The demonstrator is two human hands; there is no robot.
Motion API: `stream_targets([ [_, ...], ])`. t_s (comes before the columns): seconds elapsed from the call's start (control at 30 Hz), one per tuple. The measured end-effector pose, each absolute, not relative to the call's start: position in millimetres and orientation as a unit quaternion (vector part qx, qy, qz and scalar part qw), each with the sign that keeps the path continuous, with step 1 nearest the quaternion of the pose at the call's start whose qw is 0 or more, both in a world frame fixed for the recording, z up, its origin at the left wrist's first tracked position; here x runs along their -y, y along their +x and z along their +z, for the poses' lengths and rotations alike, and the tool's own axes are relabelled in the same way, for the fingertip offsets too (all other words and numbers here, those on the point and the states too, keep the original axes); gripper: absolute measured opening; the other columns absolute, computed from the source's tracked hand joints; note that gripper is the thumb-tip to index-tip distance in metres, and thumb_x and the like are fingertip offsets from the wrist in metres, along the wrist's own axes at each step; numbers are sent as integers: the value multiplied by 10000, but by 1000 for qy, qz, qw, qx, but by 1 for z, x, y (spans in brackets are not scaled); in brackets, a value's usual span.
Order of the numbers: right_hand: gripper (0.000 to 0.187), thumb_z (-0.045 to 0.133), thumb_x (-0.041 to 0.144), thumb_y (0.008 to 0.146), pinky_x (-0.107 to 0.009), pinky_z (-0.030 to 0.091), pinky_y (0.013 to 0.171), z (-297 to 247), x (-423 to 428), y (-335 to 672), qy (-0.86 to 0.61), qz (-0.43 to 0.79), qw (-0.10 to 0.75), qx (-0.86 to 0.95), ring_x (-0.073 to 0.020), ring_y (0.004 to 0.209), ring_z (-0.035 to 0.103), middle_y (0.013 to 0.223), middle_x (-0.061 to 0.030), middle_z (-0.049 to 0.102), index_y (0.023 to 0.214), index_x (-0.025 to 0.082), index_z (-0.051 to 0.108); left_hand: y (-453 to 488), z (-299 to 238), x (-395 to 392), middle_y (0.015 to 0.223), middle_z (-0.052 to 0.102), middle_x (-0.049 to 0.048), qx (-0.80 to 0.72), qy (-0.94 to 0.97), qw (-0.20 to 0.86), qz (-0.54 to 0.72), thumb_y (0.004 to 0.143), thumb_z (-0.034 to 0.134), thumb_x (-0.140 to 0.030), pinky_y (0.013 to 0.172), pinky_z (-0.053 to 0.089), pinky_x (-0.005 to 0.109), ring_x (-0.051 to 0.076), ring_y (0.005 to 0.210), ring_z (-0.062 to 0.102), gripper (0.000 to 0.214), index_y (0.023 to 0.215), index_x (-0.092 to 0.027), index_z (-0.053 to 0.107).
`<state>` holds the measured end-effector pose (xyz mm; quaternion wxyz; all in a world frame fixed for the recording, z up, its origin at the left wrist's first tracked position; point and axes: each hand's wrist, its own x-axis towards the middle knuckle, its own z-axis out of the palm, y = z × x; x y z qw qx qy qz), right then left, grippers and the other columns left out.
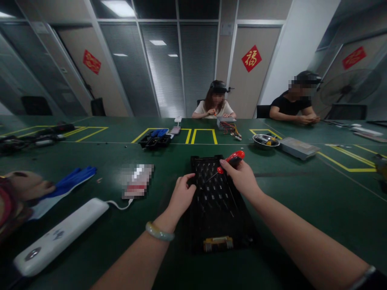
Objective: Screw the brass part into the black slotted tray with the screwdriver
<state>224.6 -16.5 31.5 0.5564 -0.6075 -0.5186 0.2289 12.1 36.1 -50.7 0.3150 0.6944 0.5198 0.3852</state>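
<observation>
The right hand (243,175) has its fingers closed around the handle of a red-and-black screwdriver (231,162), whose thin shaft points toward eight o'clock. The left hand (182,192) is half spread, thumb and index finger apart, at the ten o'clock edge of a black case (217,225); whether both fingertips touch it, I cannot tell. The case lies on the green counter (169,155) between the forearms, with rows of small pale pieces inside. The screwdriver's tip is over its upper part, though contact is unclear. From the case, a phone (138,181) lies between nine and ten o'clock, cabled to a white power strip (65,235) between eight and nine. A metal bowl (266,141) stands at one o'clock, a flat grey box (298,148) at two. At twelve o'clock a person (214,105) sits across the counter, hands at a silver box (225,122) trailing coloured wires.
</observation>
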Motion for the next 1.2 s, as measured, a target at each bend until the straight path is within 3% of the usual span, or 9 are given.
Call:
stream_targets([
  [0.27, 398, 705, 585, 787, -325, 431, 718, 33, 25, 221, -606, 246, 553, 516, -174, 693, 572, 706, 8, 643, 806, 192, 642, 12, -50, -36, 1101, 559, 64, -521, 694, 316, 385, 835, 557, -168, 814, 520, 312, 146, 782, 561, 463, 1292, -185, 635],
  [0.43, 443, 714, 618, 779, -296, 393, 621, 39, 44, 230, -605, 261, 569, 492, -135, 607, 498, 627, 31, 568, 776, 184, 621, 12, -49, -35, 1107, 568, 71, -516, 701, 303, 388, 842, 567, -199, 848, 515, 346, 166, 810, 572, 444, 1280, -187, 639],
  [0.6, 479, 830, 586, 681, -239, 318, 507, 33, 68, 240, -572, 329, 649, 379, -93, 554, 435, 606, 49, 522, 794, 175, 613, 12, -31, -24, 1244, 579, 63, -478, 731, 268, 407, 853, 579, -202, 1089, 378, 406, 234, 1148, 531, 382, 1223, -241, 667],
  [0.7, 480, 862, 554, 660, -212, 281, 470, 25, 77, 246, -554, 362, 675, 326, -73, 526, 403, 571, 59, 486, 778, 164, 609, 8, -15, -12, 1149, 672, 7, -371, 831, 268, 317, 886, 501, -165, 1068, 335, 450, 240, 1156, 550, 339, 1109, -307, 713],
  [0.83, 466, 866, 526, 668, -204, 243, 442, 16, 79, 252, -529, 375, 700, 298, -58, 488, 355, 526, 75, 435, 722, 170, 570, 3, -1, 2, 1094, 709, -24, -269, 898, 269, 219, 800, 508, -76, 1028, 316, 420, 218, 1110, 581, 443, 1108, -325, 706],
  [1.0, 463, 866, 514, 661, -212, 237, 433, 10, 76, 253, -521, 390, 701, 293, -58, 478, 347, 526, 78, 430, 706, 179, 550, 1, 1, 4, 1118, 726, -10, -279, 911, 243, 185, 894, 595, -243, 1011, 298, 422, 232, 1106, 588, 272, 1126, -326, 709],
  [1.2, 460, 868, 517, 661, -207, 237, 443, 11, 78, 250, -508, 398, 708, 285, -54, 480, 351, 526, 82, 433, 739, 170, 576, 3, -7, -2, 1111, 732, -10, -287, 909, 257, 162, 911, 646, -357, 998, 301, 413, 238, 1107, 593, 214, 1109, -351, 725],
])
